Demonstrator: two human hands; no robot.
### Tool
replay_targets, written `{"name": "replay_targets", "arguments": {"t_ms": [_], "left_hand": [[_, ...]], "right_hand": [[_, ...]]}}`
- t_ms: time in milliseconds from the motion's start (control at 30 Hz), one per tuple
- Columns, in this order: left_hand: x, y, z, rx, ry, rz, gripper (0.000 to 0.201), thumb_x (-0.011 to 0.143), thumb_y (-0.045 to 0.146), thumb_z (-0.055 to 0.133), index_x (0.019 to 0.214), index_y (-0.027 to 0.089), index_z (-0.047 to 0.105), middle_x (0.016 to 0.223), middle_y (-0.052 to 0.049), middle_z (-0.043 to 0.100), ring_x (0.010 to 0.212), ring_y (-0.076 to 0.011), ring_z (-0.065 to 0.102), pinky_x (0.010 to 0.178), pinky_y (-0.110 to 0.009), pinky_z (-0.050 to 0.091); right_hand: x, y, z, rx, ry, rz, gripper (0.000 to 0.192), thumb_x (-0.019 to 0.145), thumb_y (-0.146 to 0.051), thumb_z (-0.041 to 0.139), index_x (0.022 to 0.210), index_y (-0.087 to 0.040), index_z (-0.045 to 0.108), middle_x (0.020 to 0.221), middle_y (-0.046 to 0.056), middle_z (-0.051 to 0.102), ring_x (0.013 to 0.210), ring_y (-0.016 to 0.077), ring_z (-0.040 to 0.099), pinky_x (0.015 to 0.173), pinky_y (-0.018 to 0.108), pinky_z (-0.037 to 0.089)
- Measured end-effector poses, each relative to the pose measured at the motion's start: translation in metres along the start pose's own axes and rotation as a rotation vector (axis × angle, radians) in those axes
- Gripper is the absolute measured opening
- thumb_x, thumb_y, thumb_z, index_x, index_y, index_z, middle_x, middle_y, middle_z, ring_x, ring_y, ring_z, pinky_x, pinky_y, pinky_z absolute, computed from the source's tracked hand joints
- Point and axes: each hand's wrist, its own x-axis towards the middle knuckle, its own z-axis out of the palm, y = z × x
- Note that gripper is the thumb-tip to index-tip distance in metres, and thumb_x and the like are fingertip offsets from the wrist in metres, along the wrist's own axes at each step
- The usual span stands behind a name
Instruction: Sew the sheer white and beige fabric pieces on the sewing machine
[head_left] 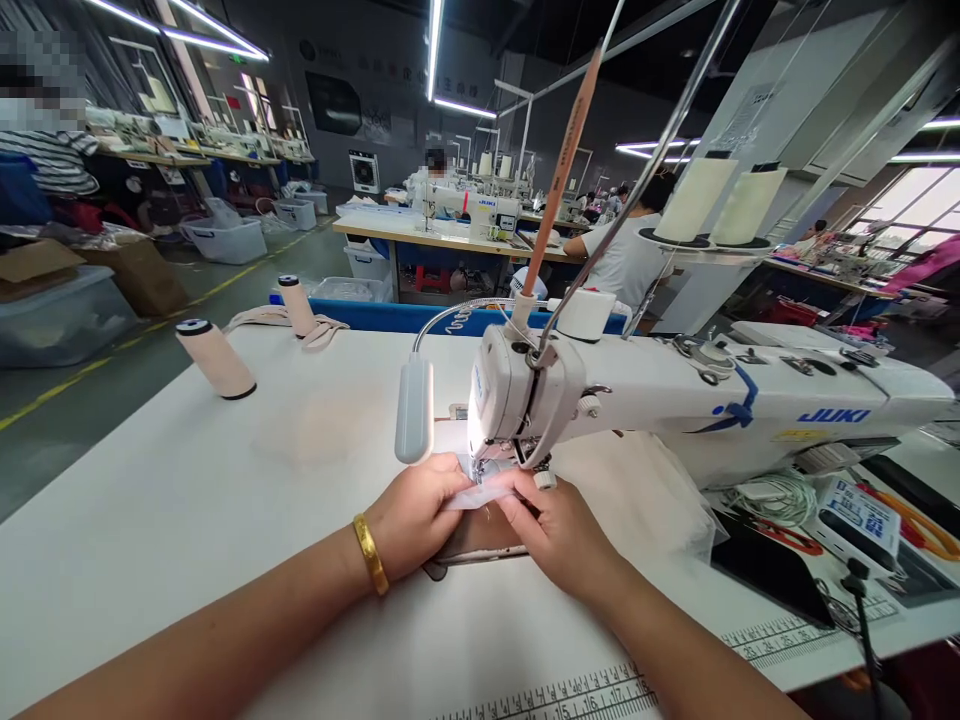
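Workshop, lit by ceiling strip lights (433,50). Far left: person in striped top (46,160), near cardboard box (135,275) and clear plastic bin (64,320); yellow line (135,345) along the floor. Centre back: second sewing table (457,235) with a machine on it. Right of that, co-worker in white top (626,255), partly hidden by the rods and thread cones (697,198) in front.

White tabletop (150,480), left to right: two pale pink spools (216,360), both upright, the farther one beside a folded fabric strip (255,317); grey lamp (414,410) on a bent neck; white sewing machine (630,370), lettered JUKI; sheer fabric (637,490) spread below its arm; coiled pale cable (776,497) and white device (857,523). Ruler markings (570,700) run along the near edge.

White cloth (481,495): between the two hands, at the presser foot (478,470). Whether the needle is in it cannot be told.

Left hand (416,510), gold bracelet (370,553) at wrist: fingers bunched, pinching the cloth's left end. Right hand (562,530): thumb and forefinger drawn close, pinching the right end; remaining fingers curled, partly hidden.
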Motion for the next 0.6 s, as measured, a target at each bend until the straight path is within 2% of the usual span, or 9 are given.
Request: {"name": "replay_targets", "arguments": {"t_ms": [67,133,233,367,467,600], "left_hand": [[0.002,0.0,-0.002,-0.035,-0.009,-0.037,0.026,0.088,0.006,0.048,0.081,0.019,0.07,0.085,-0.002,0.061,0.078,-0.0155,0.06,0.071,-0.025,0.049],[0.001,0.0,-0.002,0.007,0.005,-0.002,0.026,0.088,0.007,0.049,0.08,0.019,0.071,0.084,-0.002,0.06,0.077,-0.016,0.059,0.069,-0.026,0.048],[-0.006,0.003,0.001,0.148,0.073,0.142,0.026,0.089,0.008,0.051,0.086,0.02,0.074,0.084,-0.005,0.062,0.077,-0.0195,0.056,0.067,-0.03,0.044],[-0.02,0.012,0.004,0.213,0.094,0.313,0.031,0.091,0.002,0.047,0.091,0.02,0.072,0.092,-0.004,0.07,0.084,-0.0209,0.06,0.079,-0.037,0.043],[-0.026,0.017,0.004,0.221,0.074,0.333,0.032,0.093,0.0,0.045,0.096,0.019,0.07,0.091,-0.002,0.073,0.082,-0.0189,0.063,0.081,-0.038,0.041],[-0.026,0.015,0.003,0.229,0.109,0.332,0.033,0.09,-0.002,0.045,0.096,0.019,0.069,0.092,-0.002,0.074,0.08,-0.018,0.065,0.081,-0.038,0.041]], "right_hand": [[0.001,-0.004,-0.002,0.043,0.002,0.023,0.022,0.105,-0.024,0.046,0.094,-0.026,0.065,0.093,0.0,0.073,0.088,0.0204,0.065,0.079,0.031,0.049],[0.001,-0.005,-0.005,0.049,-0.015,0.004,0.02,0.104,-0.022,0.047,0.097,-0.026,0.065,0.096,0.001,0.073,0.09,0.0206,0.065,0.08,0.031,0.049],[-0.002,-0.005,-0.009,-0.028,-0.125,-0.093,0.019,0.102,-0.017,0.047,0.094,-0.024,0.062,0.091,0.001,0.071,0.087,0.0206,0.063,0.078,0.032,0.047],[-0.007,-0.007,-0.013,-0.194,-0.267,-0.203,0.022,0.099,-0.014,0.049,0.079,-0.022,0.052,0.079,0.001,0.062,0.075,0.0186,0.054,0.07,0.032,0.041],[-0.01,-0.01,-0.016,-0.232,-0.294,-0.202,0.019,0.098,-0.011,0.05,0.081,-0.021,0.052,0.081,0.001,0.062,0.077,0.0188,0.053,0.07,0.032,0.041],[-0.008,-0.011,-0.015,-0.238,-0.283,-0.191,0.019,0.097,-0.009,0.049,0.083,-0.022,0.053,0.08,0.001,0.062,0.078,0.0195,0.053,0.069,0.032,0.04]]}}
